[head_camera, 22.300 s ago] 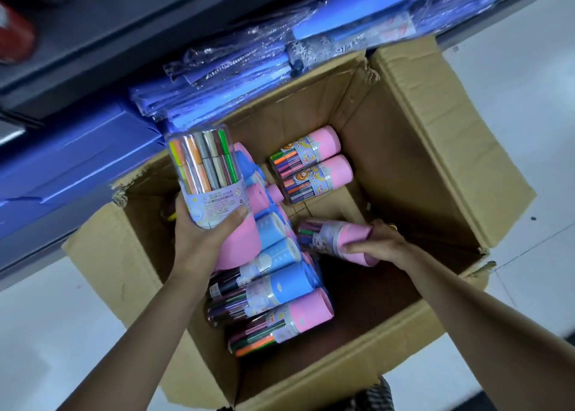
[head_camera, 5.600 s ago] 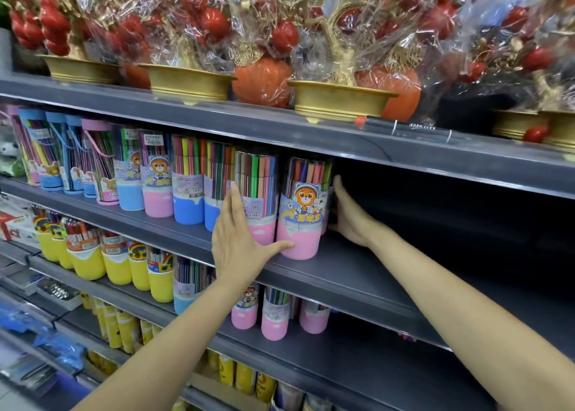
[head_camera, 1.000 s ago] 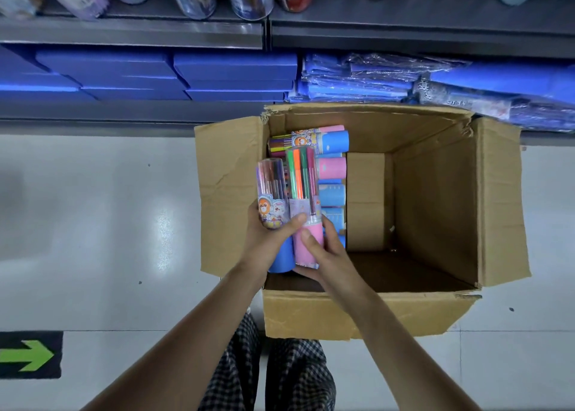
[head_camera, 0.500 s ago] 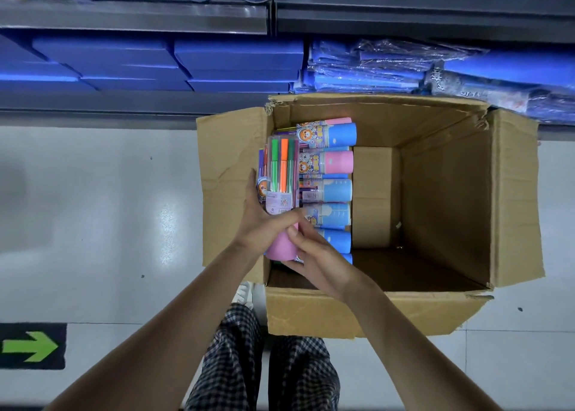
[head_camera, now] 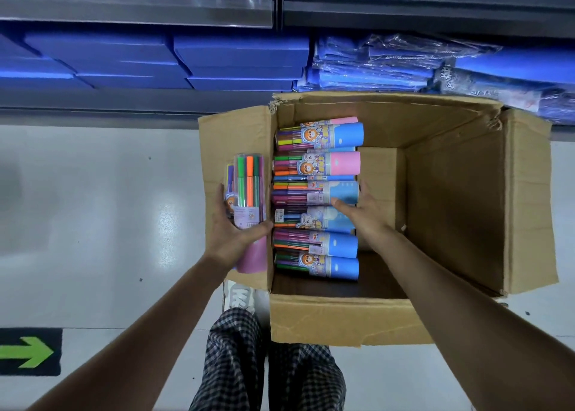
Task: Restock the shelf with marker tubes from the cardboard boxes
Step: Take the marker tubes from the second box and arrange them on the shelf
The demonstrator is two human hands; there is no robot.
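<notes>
Reaching into an open brown cardboard box (head_camera: 348, 320) on the white floor (head_camera: 102, 211).
The left hand (head_camera: 231, 235) grips clear plastic marker tubes with a pink base (head_camera: 249, 205) over the box's left flap, fingers curled round them. The right hand (head_camera: 362, 213), fingers straight, touches a blue-based marker tube (head_camera: 314, 193) in the row lying along the box's left wall.

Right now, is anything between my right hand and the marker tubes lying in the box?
Nothing visible. The right hand is already inside the cardboard box, fingers lying on the blue-capped tubes in the middle of the row. The left hand holds pink-capped tubes outside the box's left flap.
</notes>
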